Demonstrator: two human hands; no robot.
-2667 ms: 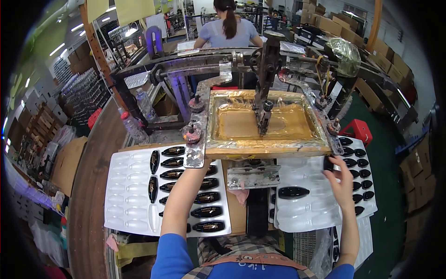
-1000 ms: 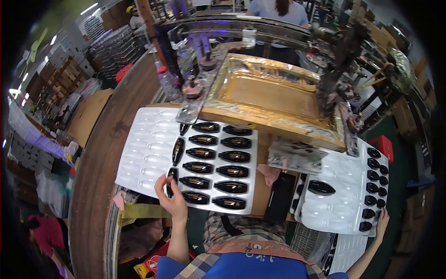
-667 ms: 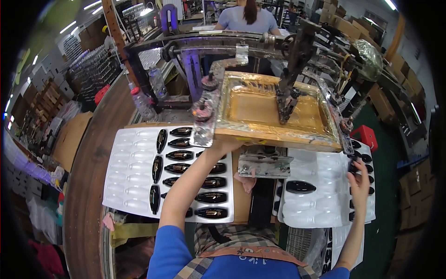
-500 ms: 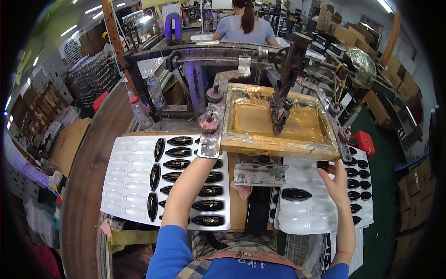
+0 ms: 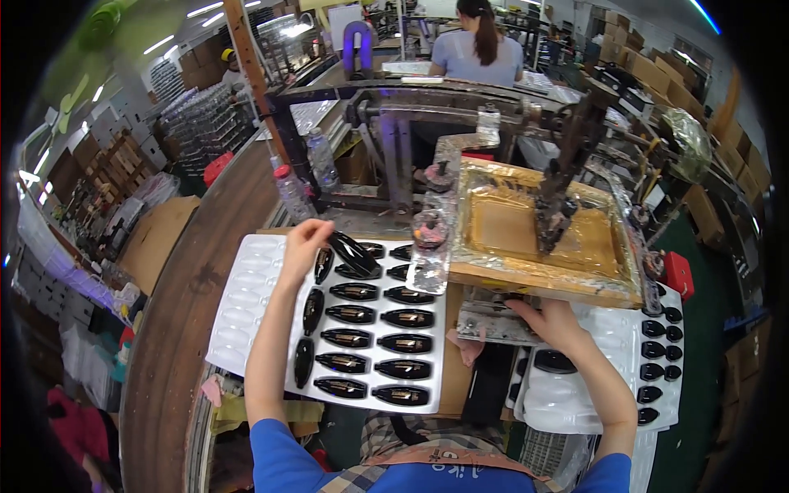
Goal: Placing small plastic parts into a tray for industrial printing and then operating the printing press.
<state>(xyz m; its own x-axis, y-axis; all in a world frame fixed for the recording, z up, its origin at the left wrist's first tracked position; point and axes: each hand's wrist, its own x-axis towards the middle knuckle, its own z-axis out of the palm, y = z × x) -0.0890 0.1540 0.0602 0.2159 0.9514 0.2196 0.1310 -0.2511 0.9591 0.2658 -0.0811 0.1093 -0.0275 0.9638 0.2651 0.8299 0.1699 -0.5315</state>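
Between the fingertips of my left hand (image 5: 306, 245) is one end of a glossy black tapered-oval piece (image 5: 355, 255), tilted above the left white tray (image 5: 246, 287). Similar black pieces with gold print lie there in rows. On the right, my right hand (image 5: 560, 324) reaches beneath the front edge of a wooden screen-printing frame (image 5: 538, 281), beside a metal fixture (image 5: 497, 319). Its thumb points left and its fingers are mostly hidden, so what it grips cannot be made out. Another black piece (image 5: 555, 361) lies on the right white tray (image 5: 567, 403), below my right hand.
A dark metal press arm (image 5: 567, 164) stands over the frame. Plastic bottles, one with a red cap (image 5: 289, 187), stand at the back left. A red stool (image 5: 677, 276) is at the right. Ahead sits a person in a light blue top (image 5: 477, 54), back turned.
My left hand came out from beneath the frame's left side and now holds a black piece over the left tray. My right hand moved left from the right tray to the fixture under the frame.
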